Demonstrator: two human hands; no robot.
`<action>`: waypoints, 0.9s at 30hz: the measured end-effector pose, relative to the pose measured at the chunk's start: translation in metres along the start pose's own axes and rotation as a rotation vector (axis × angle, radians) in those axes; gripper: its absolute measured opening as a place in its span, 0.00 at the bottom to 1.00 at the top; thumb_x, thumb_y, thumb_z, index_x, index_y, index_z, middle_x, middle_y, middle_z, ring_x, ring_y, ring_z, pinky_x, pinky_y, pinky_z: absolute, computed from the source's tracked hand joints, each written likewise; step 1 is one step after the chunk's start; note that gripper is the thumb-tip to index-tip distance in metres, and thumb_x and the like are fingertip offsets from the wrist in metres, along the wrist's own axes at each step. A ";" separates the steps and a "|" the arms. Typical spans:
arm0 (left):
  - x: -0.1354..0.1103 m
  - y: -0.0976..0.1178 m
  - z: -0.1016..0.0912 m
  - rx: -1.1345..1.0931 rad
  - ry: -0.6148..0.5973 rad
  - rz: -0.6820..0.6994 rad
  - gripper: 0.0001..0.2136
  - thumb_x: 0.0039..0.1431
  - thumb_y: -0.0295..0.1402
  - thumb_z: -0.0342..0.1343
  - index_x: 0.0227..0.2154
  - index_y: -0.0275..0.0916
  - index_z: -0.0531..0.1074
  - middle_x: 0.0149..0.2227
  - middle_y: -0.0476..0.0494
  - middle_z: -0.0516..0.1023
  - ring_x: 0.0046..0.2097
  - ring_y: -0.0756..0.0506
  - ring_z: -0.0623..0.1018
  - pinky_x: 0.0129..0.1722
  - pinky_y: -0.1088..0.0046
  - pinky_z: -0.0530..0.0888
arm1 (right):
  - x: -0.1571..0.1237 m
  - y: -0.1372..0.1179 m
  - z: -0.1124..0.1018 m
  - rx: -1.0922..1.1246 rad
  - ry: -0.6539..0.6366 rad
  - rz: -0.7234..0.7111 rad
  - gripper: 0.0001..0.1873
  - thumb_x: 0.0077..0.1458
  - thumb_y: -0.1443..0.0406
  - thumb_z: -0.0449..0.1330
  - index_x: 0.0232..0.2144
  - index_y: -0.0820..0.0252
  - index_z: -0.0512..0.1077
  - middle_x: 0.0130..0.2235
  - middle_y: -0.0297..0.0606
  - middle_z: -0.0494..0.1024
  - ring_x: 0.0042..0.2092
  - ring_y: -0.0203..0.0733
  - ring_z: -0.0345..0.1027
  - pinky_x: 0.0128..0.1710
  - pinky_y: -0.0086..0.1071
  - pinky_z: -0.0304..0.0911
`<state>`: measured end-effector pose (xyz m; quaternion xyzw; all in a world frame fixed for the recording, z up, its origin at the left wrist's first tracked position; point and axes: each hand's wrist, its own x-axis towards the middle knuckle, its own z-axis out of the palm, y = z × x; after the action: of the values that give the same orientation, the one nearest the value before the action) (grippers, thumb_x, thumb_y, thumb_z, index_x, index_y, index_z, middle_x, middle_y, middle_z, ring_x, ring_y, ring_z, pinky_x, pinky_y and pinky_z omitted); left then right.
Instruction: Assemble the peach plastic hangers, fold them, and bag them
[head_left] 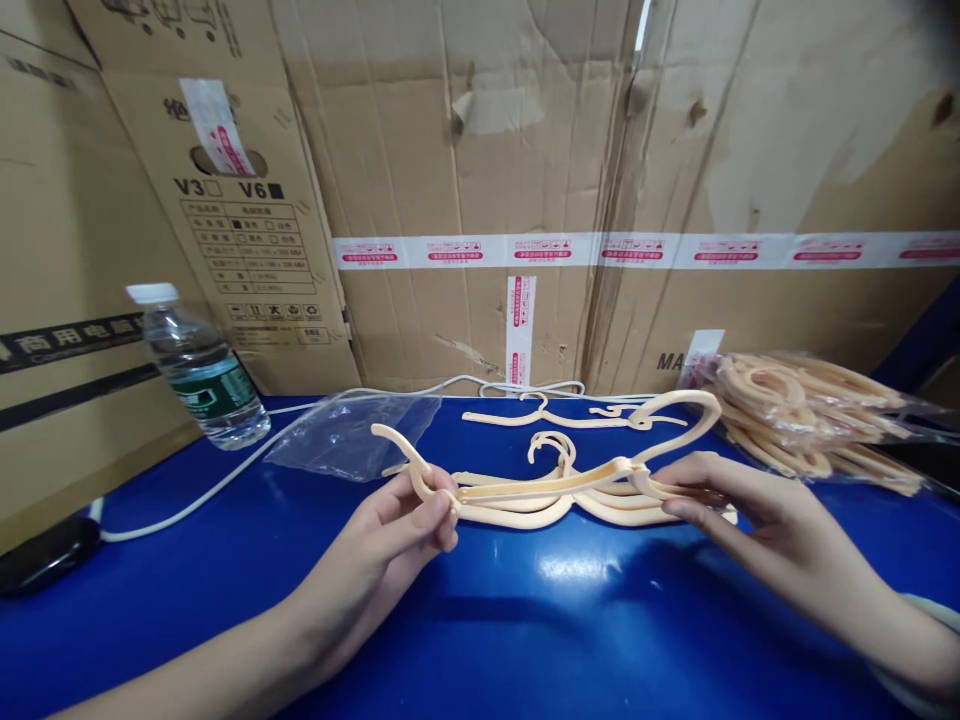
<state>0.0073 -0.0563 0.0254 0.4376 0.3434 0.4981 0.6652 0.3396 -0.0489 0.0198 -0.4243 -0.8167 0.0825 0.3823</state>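
Both hands hold one cream plastic hanger (540, 487) just above the blue table (525, 620). My left hand (401, 530) pinches its left end, where a curved arm sticks up. My right hand (731, 500) grips the right end next to the big hook loop. Under the held hanger lies a small stack of the same hangers (600, 508). One more hanger (574, 418) lies flat further back.
A bag of hangers (810, 415) sits at the right. An empty clear plastic bag (352, 435) lies left of centre, a water bottle (201, 370) stands at the left. A white cable (225, 480) runs across the table. Cardboard boxes (480, 180) wall off the back.
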 end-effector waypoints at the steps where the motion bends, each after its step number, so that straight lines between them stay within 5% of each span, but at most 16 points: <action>1: 0.000 0.000 0.000 -0.021 -0.005 -0.010 0.08 0.56 0.35 0.66 0.30 0.39 0.73 0.31 0.50 0.68 0.33 0.51 0.66 0.35 0.76 0.67 | 0.000 0.000 0.001 -0.002 0.007 -0.004 0.06 0.62 0.62 0.58 0.42 0.52 0.72 0.40 0.35 0.79 0.40 0.39 0.75 0.38 0.28 0.70; 6: 0.000 0.002 0.001 -0.098 -0.012 -0.051 0.06 0.57 0.33 0.65 0.30 0.39 0.73 0.38 0.47 0.71 0.35 0.49 0.69 0.37 0.72 0.70 | -0.002 -0.001 0.004 -0.033 0.011 -0.035 0.06 0.62 0.63 0.58 0.43 0.50 0.72 0.40 0.34 0.80 0.41 0.39 0.76 0.39 0.27 0.70; 15: -0.002 0.004 0.004 -0.064 -0.040 -0.099 0.09 0.57 0.34 0.65 0.29 0.37 0.71 0.35 0.48 0.72 0.33 0.50 0.71 0.36 0.73 0.72 | -0.002 -0.004 0.005 -0.107 0.083 -0.137 0.07 0.59 0.65 0.60 0.41 0.49 0.74 0.37 0.32 0.82 0.38 0.41 0.77 0.37 0.29 0.71; 27: -0.001 0.002 0.000 0.041 0.125 -0.092 0.14 0.47 0.33 0.71 0.25 0.36 0.69 0.26 0.51 0.72 0.28 0.51 0.73 0.31 0.74 0.73 | -0.011 -0.013 0.012 -0.079 0.075 -0.132 0.10 0.59 0.66 0.60 0.42 0.46 0.73 0.40 0.33 0.82 0.40 0.43 0.77 0.40 0.32 0.73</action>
<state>0.0070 -0.0570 0.0271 0.4028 0.4141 0.4863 0.6556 0.3266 -0.0635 0.0109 -0.3872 -0.8307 0.0088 0.4000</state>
